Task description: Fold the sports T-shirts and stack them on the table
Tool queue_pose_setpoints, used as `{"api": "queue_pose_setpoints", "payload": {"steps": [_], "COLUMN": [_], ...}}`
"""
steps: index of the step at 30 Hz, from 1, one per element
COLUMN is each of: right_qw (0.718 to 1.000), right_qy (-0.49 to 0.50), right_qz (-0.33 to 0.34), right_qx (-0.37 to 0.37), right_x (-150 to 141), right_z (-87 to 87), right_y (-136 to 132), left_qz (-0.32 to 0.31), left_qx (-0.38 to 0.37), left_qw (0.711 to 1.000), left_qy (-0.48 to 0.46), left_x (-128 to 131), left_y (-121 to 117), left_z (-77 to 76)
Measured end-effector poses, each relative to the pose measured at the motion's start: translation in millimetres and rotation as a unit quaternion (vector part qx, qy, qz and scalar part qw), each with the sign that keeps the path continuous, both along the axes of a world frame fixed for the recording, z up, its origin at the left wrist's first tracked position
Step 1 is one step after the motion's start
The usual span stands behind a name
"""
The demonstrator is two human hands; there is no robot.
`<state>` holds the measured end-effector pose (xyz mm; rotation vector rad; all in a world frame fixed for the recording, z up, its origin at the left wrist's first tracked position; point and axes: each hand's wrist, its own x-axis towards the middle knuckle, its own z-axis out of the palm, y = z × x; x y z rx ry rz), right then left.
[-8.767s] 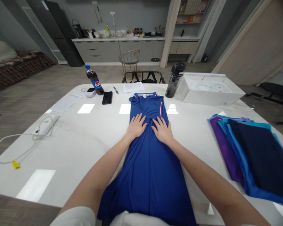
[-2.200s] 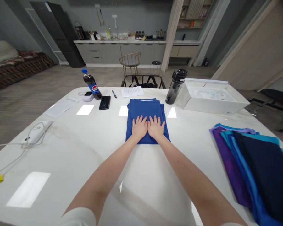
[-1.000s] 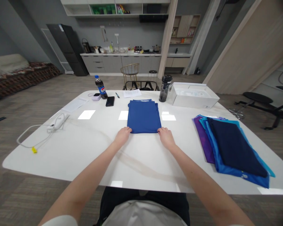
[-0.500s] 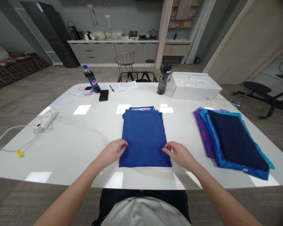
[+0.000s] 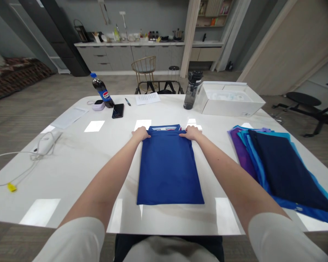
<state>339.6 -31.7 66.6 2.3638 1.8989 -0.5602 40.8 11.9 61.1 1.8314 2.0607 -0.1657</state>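
Observation:
A blue shirt lies folded into a neat rectangle on the white table in front of me, its collar showing at the far edge. My left hand grips the far left corner of the shirt, thumb on top and the other fingers beyond the edge. At the far right corner, my right hand pinches the fabric in the same way. The shirt's near edge lies flat, close to the table's front.
To the right is a stack of folded clothes in navy, blue and purple. A white box and a dark water bottle stand at the back right. Back left are a cola bottle, a phone and a power strip with cables.
Both hands have moved forward from the shirt's sides to its far corners and closed on the fabric. The view has shifted slightly.

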Motion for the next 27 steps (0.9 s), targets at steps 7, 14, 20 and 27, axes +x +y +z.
{"api": "queue_pose_setpoints", "payload": {"steps": [7, 14, 20, 27], "right_qw": [0.998, 0.955, 0.919, 0.83], "right_qy": [0.059, 0.011, 0.013, -0.002], "right_qz": [0.028, 0.015, -0.028, -0.107], "right_qx": [0.024, 0.297, 0.394, 0.548], "right_x": [-2.8, -4.1, 27.9, 102.6], "right_z": [-14.4, 2.5, 33.7, 83.7], "right_y": [-4.6, -100.0, -213.4, -352.3], "left_qz": [-0.033, -0.118, -0.221, -0.245], "left_qx": [0.011, 0.231, 0.275, 0.204], "left_qw": [0.998, 0.958, 0.892, 0.759], "left_qy": [-0.045, -0.126, -0.283, -0.568], "left_x": [-3.2, 12.1, 67.5, 158.7], "left_y": [-1.8, -48.9, -98.2, -175.7], "left_z": [-6.0, 4.1, 60.6, 136.3]}}
